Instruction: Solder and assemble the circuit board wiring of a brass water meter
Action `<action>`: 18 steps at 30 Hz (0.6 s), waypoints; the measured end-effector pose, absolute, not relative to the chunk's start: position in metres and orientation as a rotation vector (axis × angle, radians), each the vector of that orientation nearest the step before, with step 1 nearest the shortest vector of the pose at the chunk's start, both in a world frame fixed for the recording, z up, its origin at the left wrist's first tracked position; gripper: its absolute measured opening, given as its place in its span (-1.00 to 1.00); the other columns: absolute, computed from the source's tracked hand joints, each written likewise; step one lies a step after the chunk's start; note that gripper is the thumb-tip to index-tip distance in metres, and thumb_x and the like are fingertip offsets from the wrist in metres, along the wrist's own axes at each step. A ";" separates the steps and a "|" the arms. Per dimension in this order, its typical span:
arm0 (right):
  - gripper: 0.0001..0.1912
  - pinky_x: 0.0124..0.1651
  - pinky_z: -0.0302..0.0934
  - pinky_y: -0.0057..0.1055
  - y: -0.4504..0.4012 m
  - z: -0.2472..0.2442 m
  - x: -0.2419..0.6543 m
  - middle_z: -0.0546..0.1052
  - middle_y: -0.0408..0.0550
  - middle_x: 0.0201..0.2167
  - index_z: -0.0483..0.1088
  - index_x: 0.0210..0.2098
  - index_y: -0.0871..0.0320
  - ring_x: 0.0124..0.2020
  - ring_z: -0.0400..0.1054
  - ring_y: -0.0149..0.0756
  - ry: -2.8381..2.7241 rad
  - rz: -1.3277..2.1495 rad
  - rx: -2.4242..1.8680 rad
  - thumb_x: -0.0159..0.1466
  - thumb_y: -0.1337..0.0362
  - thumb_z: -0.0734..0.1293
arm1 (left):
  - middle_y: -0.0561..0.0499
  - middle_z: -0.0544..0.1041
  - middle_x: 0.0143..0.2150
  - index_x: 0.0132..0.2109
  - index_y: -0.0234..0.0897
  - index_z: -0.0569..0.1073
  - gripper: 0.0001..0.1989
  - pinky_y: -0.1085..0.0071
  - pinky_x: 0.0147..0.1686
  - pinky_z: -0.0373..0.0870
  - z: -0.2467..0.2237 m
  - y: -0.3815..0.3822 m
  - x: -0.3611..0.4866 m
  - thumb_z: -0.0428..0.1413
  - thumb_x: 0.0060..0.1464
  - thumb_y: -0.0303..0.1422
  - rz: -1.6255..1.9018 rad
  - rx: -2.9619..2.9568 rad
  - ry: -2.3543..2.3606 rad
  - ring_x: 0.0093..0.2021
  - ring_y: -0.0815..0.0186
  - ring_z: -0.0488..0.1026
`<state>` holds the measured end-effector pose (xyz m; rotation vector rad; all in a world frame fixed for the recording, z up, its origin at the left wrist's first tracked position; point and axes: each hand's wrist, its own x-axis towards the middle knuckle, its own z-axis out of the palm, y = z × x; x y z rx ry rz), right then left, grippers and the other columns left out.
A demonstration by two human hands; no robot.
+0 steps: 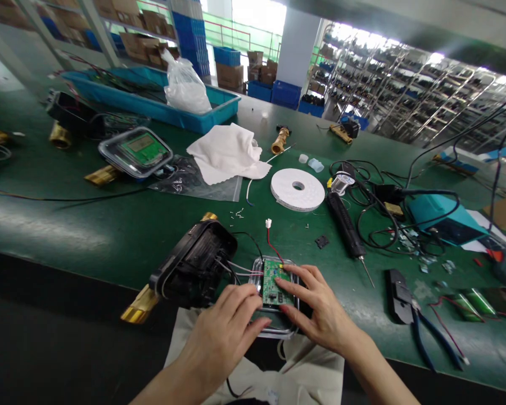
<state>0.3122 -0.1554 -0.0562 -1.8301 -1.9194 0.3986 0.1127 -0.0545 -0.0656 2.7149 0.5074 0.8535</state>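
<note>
circuit board [272, 291]: in clear cover [278, 333], desk [366, 304] near edge, long axis pointing away from person | right grip [310, 301]: nearer, fingers spread, tips on board; board lies left of it | left grip [227, 320]: curled at cover's left side, can't tell if pinching | black housing [198, 264]: left of cover

Around the green circuit board [274, 285] on the dark green tabletop [88, 239] lie a black housing [189, 261] with gold-coloured ends [140, 305] at nine o'clock, a white cloth [230, 153] and turquoise tray [152, 112] at eleven, a red wire [271, 242] with white plug [269, 224] at twelve, and black-headed, blue-handled pliers [400, 301] at three.
</note>
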 end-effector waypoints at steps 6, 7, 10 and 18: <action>-0.57 0.17 0.13 -0.12 -0.155 -0.055 0.311 0.21 -0.02 0.19 0.26 0.14 0.02 0.14 0.03 -0.17 -1.933 0.387 -1.849 0.28 0.18 0.23 | -0.11 0.33 0.22 0.20 -0.36 0.26 -0.58 0.46 -0.42 0.50 -0.070 -0.052 0.125 -0.08 0.26 -0.30 0.407 3.078 0.528 -0.16 0.30 0.46; -0.57 0.17 0.13 -0.11 -0.155 -0.055 0.311 0.21 -0.02 0.19 0.25 0.15 0.02 0.14 0.03 -0.16 -1.932 0.384 -1.850 0.28 0.18 0.23 | -0.11 0.32 0.22 0.20 -0.35 0.27 -0.60 0.47 -0.42 0.49 -0.072 -0.052 0.125 -0.08 0.26 -0.33 0.386 3.104 0.517 -0.17 0.31 0.46; -0.57 0.16 0.13 -0.09 -0.155 -0.055 0.310 0.21 -0.02 0.19 0.25 0.15 0.02 0.14 0.03 -0.16 -1.929 0.371 -1.847 0.28 0.19 0.22 | -0.13 0.28 0.24 0.21 -0.36 0.26 -0.60 0.47 -0.39 0.49 -0.078 -0.054 0.124 -0.08 0.26 -0.39 0.382 3.142 0.498 -0.18 0.31 0.47; -0.58 0.17 0.12 -0.13 -0.154 -0.056 0.308 0.21 -0.03 0.19 0.26 0.14 0.01 0.13 0.02 -0.17 -1.929 0.363 -1.862 0.30 0.19 0.21 | -0.13 0.27 0.24 0.21 -0.42 0.25 -0.60 0.47 -0.36 0.53 -0.088 -0.062 0.122 -0.09 0.26 -0.44 0.467 3.126 0.569 -0.28 0.35 0.53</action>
